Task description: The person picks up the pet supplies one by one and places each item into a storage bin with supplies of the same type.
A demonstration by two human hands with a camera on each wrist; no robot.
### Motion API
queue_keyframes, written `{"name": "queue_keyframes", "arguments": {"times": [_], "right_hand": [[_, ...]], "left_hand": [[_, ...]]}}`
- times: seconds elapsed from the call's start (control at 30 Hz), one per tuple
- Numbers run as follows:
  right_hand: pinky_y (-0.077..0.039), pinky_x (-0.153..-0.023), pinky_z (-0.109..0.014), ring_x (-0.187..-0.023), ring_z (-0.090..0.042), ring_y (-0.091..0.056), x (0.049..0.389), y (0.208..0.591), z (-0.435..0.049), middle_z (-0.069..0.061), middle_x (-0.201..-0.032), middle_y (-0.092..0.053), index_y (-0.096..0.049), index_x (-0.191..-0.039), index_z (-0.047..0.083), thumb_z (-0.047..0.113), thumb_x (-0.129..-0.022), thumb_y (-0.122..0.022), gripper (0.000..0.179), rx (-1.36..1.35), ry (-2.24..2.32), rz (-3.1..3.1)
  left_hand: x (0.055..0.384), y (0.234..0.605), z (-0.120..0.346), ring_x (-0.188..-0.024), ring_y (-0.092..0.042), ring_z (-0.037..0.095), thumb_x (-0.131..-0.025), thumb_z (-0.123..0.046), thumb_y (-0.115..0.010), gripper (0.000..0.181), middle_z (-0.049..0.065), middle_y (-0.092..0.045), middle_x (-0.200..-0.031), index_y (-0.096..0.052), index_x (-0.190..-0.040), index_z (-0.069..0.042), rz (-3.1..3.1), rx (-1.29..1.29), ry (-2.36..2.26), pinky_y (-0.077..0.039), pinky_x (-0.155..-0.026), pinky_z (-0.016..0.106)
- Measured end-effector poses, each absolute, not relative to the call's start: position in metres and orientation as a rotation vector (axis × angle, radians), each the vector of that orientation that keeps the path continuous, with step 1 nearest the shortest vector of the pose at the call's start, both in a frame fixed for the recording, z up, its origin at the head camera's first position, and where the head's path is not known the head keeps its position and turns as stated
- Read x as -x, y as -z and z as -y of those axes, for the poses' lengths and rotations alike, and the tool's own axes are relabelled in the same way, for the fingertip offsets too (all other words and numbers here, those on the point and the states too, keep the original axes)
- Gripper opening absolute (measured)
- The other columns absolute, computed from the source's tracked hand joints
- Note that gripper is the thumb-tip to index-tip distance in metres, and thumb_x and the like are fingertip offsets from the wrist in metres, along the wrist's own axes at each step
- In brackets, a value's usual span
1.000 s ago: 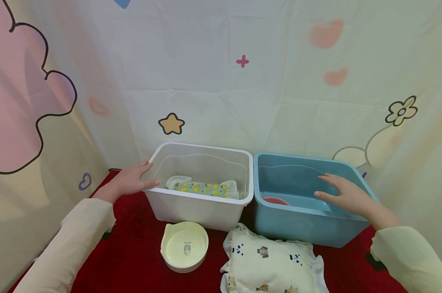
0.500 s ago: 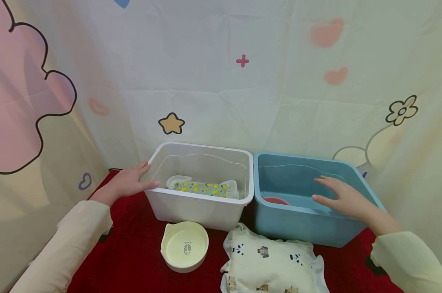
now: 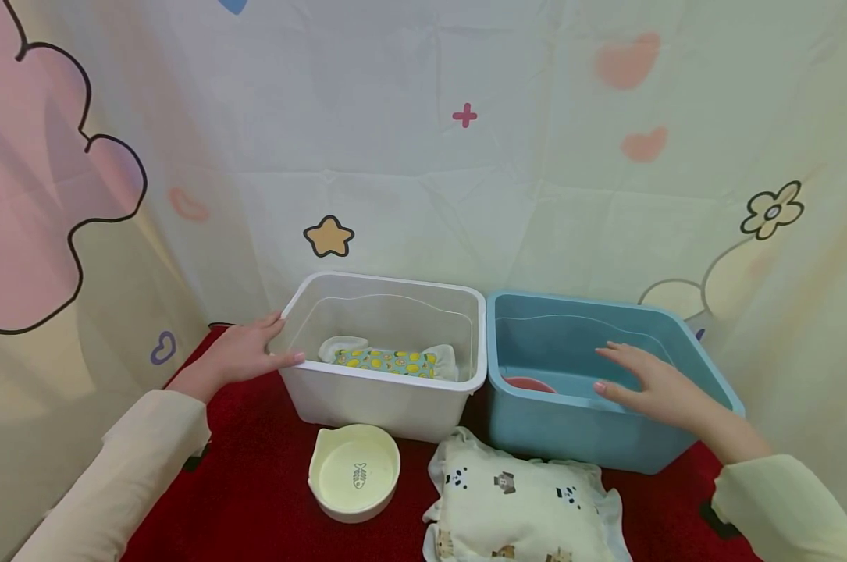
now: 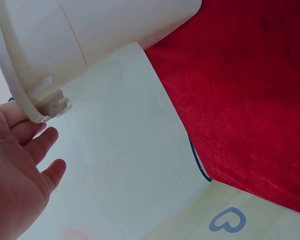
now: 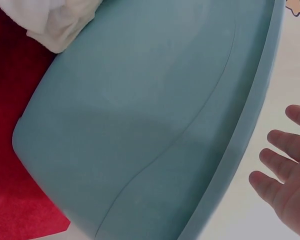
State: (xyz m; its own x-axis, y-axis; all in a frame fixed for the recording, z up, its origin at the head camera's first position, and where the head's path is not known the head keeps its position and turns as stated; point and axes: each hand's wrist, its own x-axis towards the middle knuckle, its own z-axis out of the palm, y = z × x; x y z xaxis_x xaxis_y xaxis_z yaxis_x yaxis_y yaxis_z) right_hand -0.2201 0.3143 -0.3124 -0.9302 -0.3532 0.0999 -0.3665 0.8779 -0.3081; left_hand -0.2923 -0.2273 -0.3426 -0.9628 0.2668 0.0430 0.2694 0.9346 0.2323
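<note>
At the left corner of the white bin (image 3: 377, 402), my left hand (image 3: 236, 355) lies with thumb and fingers spread, fingertips right at the rim. From the left wrist view, the fingers (image 4: 42, 145) show beside the white rim (image 4: 12, 82). Inside that bin is a small frilled pillow (image 3: 388, 361) with a yellow fruit print. My right hand (image 3: 665, 390) hovers over the blue bin (image 3: 564, 429), fingers spread and holding nothing. Its fingers (image 5: 282, 145) appear beyond the blue rim in the right wrist view. A red rounded object (image 3: 530, 384) is partly hidden behind the blue bin's front wall.
A pale yellow bowl (image 3: 354, 474) with a fishbone print stands before the white bin. Beside it, a cream frilled pillow (image 3: 524, 507) with animal prints leans close to the blue bin. Red cloth (image 3: 254, 484) covers the surface, and a printed curtain (image 3: 409, 156) hangs behind.
My right hand has drifted slightly left and down over the blue bin. The left hand has shifted a little left along the white bin's corner. Bins, bowl and pillows stay in place.
</note>
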Motion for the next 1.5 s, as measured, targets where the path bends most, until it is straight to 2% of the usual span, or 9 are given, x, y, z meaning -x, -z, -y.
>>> {"name": "queue_keyframes", "arguments": {"times": [0.43,0.87,1.2,1.5], "right_hand": [[-0.029,-0.091,-0.065,-0.124,-0.043,-0.027,0.214,0.314,-0.303,-0.023,-0.139,-0.031,-0.039,-0.132,0.005,0.043,-0.082,-0.056,0.065,-0.61,-0.525,3.013],[-0.034,-0.09,-0.062,-0.124,-0.042,-0.029,0.208,0.318,-0.292,-0.022,-0.139,-0.032,-0.04,-0.131,0.004,0.046,-0.082,-0.055,0.066,-0.644,-0.54,2.992],[-0.037,-0.089,-0.059,-0.126,-0.041,-0.027,0.205,0.323,-0.287,-0.02,-0.139,-0.033,-0.041,-0.131,0.006,0.044,-0.082,-0.056,0.064,-0.684,-0.561,2.976],[-0.033,-0.089,-0.063,-0.124,-0.04,-0.03,0.199,0.324,-0.278,-0.019,-0.137,-0.037,-0.044,-0.129,0.007,0.041,-0.08,-0.059,0.062,-0.677,-0.523,2.962]], "left_hand": [[0.29,0.341,0.228,-0.122,-0.037,0.042,-0.076,-0.066,-0.045,0.09,0.022,-0.028,-0.141,-0.027,-0.138,-0.004,3.043,0.462,0.326,-0.036,-0.09,0.06],[0.29,0.343,0.229,-0.125,-0.032,0.041,-0.076,-0.069,-0.041,0.09,0.021,-0.028,-0.142,-0.028,-0.138,-0.004,3.046,0.448,0.285,-0.022,-0.098,0.062],[0.292,0.346,0.23,-0.124,-0.031,0.044,-0.075,-0.072,-0.04,0.094,0.021,-0.025,-0.143,-0.025,-0.139,-0.005,3.06,0.428,0.299,-0.025,-0.095,0.065],[0.29,0.345,0.23,-0.123,-0.032,0.045,-0.075,-0.071,-0.041,0.093,0.021,-0.025,-0.143,-0.025,-0.139,-0.004,3.074,0.419,0.32,-0.032,-0.091,0.063]]}}
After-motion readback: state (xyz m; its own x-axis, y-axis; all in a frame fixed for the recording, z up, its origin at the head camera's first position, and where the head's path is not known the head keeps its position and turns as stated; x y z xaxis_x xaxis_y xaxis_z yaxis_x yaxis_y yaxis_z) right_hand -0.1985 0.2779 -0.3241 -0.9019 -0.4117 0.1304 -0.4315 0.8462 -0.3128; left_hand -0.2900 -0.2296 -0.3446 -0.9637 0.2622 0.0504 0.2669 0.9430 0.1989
